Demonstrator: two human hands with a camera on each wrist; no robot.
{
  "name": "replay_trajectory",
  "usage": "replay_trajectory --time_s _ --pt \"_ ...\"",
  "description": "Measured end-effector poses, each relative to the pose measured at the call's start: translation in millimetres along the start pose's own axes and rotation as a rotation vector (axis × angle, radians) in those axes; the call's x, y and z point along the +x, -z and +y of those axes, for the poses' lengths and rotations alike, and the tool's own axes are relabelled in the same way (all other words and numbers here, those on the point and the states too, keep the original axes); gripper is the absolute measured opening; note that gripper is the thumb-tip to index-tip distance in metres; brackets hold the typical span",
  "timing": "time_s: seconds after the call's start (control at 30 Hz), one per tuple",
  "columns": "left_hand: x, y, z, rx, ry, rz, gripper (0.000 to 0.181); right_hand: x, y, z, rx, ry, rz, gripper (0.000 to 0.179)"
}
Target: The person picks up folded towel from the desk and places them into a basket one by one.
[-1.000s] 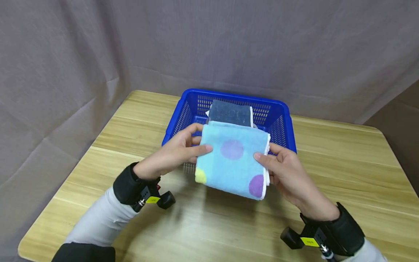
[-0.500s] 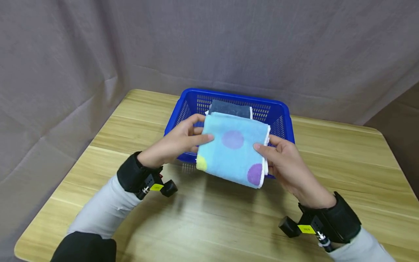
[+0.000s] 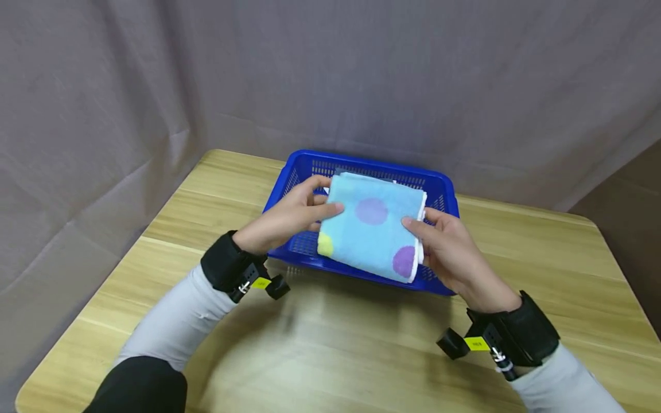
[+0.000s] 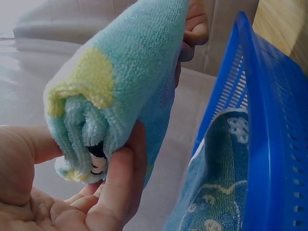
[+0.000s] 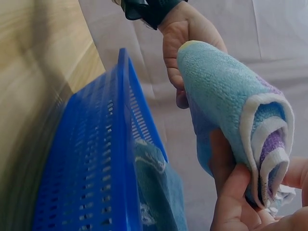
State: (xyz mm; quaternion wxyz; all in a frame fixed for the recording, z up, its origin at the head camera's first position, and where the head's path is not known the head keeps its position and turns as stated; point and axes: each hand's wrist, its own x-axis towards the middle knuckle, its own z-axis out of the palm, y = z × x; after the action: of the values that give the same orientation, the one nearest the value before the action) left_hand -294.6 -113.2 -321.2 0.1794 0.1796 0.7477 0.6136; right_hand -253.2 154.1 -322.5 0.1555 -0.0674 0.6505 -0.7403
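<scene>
A folded light-blue towel with purple and yellow dots and a white edge is held above the blue basket. My left hand pinches its left side, thumb on top and fingers underneath. On the white-edged right side, my right hand grips it the same way. Both wrist views show the towel's stacked layers end-on, between thumb and fingers. Inside the basket lies a dark blue-green patterned towel, mostly hidden in the head view by the light-blue one.
The basket stands on a wooden table, toward its back edge. Behind the table hangs a grey curtain. The basket's perforated walls rise around the dark towel.
Both hands have carried the light-blue towel forward, away from the body, so that it now covers most of the basket's opening in the head view. The grip looks the same.
</scene>
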Motion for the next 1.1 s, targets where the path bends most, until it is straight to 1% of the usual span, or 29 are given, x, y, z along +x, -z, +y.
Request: replay_trajectory --time_s 0.13,0.3,0.43,0.6,0.83,0.97,1.1 --pt "7.0 0.5 0.0 -0.003 -0.006 -0.002 0.058 6.1 4.7 -1.1 -0.016 -0.001 0.001 0.041" --pt "13.6 1.1 -1.5 -0.02 -0.006 -0.01 0.054 9.9 8.1 -1.3 -0.008 -0.019 0.005 0.043" --pt "17.7 1.2 -2.7 -0.024 -0.005 0.001 0.052 12.4 10.2 -1.2 -0.004 -0.017 -0.001 0.042" --pt "23.9 2.1 -2.2 -0.012 -0.002 0.016 0.055 17.1 12.9 -4.7 -0.028 -0.016 0.005 0.039" --pt "34.0 0.6 0.9 -0.011 -0.002 0.024 0.051 23.3 17.9 -8.1 -0.03 0.008 0.009 0.032" --pt "39.0 -0.6 1.4 -0.041 -0.004 0.03 0.048 25.9 21.1 -10.0 -0.022 0.001 0.006 0.034" --pt "44.2 -0.3 0.8 -0.04 0.004 0.033 0.047 29.0 24.3 -10.9 -0.042 -0.01 0.02 0.037"
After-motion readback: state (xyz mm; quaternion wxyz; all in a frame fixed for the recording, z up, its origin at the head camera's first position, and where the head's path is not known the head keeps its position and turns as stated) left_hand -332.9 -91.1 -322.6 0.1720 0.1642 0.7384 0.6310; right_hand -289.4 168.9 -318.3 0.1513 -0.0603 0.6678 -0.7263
